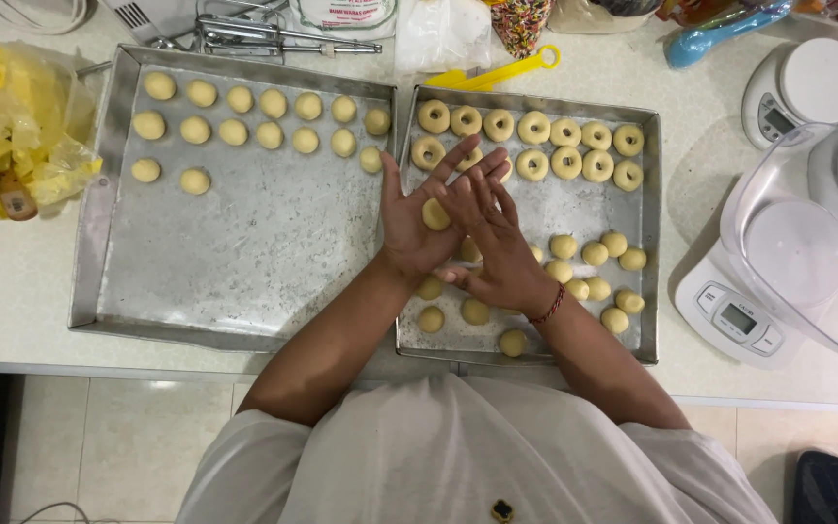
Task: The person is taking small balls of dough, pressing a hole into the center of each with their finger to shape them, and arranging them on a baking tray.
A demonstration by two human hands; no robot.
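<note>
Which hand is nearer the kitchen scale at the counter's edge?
Right. The right hand is over the right baking tray, on the side toward the kitchen scale; the left hand, pressed against it, is farther off.

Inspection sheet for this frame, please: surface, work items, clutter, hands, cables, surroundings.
Surface: pale countertop, two metal trays side by side.
Work items: dough ball between the palms; left tray holds smooth balls, right tray balls and dented rounds.
Clutter: yellow bag, whisk attachments, two scales.
Hands: left hand and right hand pressed around the ball.
Cables: white cord at top left.
Surroundings: tiled floor.
</note>
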